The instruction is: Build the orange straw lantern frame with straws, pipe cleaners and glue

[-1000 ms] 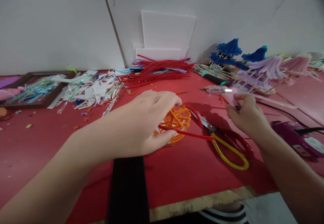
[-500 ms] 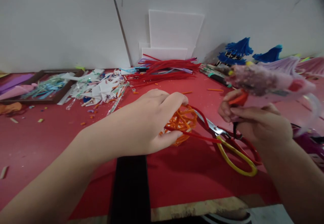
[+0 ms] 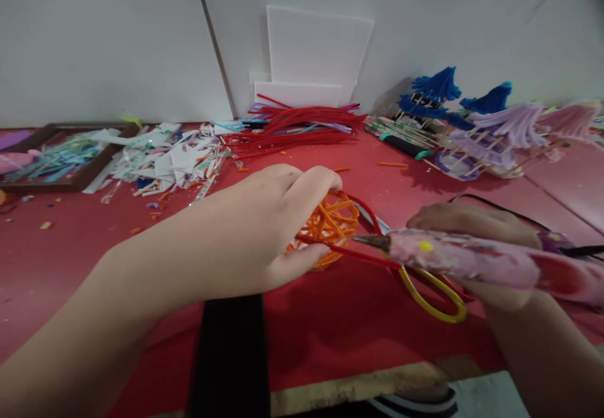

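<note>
Orange ball (image 3: 337,216) is in the left hand's (image 3: 278,226) grip with a red stem (image 3: 365,255), scissors (image 3: 448,317) to ball's right, right hand (image 3: 472,220) holding glue gun (image 3: 472,260), nozzle (image 3: 375,242) near ball's right side: overshooting could jab left thumb (image 3: 302,262), and loose stem might snag nozzle.

- No text, brand, number or sign can be read anywhere in view.
- The clear plastic wrappers (image 3: 158,138) at the left of the counter (image 3: 302,323) bear green marks, too small and blurred to make out as lettering.
- The narrow clear strip (image 3: 206,184) just beside them shows faint greenish marks too, likewise illegible.
</note>
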`<state>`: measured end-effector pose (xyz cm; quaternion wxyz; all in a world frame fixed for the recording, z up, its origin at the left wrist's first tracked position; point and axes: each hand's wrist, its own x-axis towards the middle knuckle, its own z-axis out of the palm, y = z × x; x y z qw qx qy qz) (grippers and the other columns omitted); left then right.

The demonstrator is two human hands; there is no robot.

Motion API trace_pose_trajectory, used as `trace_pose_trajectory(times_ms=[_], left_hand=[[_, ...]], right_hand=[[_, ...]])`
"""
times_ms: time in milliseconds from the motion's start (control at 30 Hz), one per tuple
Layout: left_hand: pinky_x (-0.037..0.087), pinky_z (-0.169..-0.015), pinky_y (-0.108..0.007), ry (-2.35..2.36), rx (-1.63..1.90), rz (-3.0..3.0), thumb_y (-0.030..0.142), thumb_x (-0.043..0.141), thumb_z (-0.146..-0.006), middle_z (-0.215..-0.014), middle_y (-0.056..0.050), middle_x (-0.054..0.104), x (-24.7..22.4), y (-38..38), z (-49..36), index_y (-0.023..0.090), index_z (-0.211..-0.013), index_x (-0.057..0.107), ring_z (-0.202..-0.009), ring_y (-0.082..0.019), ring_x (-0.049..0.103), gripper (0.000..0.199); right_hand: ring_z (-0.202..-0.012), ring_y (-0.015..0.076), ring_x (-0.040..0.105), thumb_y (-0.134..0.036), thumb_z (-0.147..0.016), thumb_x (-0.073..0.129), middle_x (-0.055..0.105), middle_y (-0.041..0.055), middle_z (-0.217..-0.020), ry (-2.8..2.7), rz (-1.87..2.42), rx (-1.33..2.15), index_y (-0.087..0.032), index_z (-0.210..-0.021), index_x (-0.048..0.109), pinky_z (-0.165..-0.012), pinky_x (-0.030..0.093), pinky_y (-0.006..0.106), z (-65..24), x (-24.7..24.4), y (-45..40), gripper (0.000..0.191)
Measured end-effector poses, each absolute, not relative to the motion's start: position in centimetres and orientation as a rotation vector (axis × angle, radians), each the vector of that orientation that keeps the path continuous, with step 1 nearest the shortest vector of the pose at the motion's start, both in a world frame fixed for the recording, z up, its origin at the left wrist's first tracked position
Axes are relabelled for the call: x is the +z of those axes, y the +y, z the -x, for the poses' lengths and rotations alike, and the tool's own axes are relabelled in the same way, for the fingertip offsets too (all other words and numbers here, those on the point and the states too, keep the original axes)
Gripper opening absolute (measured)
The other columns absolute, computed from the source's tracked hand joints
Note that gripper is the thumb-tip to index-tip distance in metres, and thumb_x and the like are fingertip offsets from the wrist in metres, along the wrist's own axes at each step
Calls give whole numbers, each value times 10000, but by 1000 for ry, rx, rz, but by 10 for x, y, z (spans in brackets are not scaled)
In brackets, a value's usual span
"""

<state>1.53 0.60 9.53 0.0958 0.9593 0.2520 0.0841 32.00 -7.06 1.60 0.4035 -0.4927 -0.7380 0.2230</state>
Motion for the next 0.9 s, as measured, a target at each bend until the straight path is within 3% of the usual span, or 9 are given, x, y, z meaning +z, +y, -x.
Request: trace_pose_trajectory(times_ms=[267,533,900], left_hand=[[498,-923,-457,706,261,-2853,430,507,-895,-1136,-120,618,95,7,-16,240,-1302,422,-1109,-321,585,456],[517,-870,-430,670,316,-2881,403,533,-889,-1047,-107,642,94,8,-15,224,-1245,468,-1069,-313,607,403],[520,-812,-416,640,342,-2936,414,496,-906,-1072,-125,630,93,9,-15,198,-1263,454,-1012,-307,621,420]], right_hand=[[-673,208,692,-483,-939,464,684,89,-742,-2149,909,194,-226,-959,646,-592,555,307,-303,24,-65,316],[-669,187,680,-410,-962,437,671,86,-754,-2153,980,101,-209,-920,611,-588,537,286,-302,23,-68,270],[-673,158,657,-370,-991,380,631,62,-742,-2188,1000,35,-202,-891,581,-599,513,259,-302,27,-72,281]])
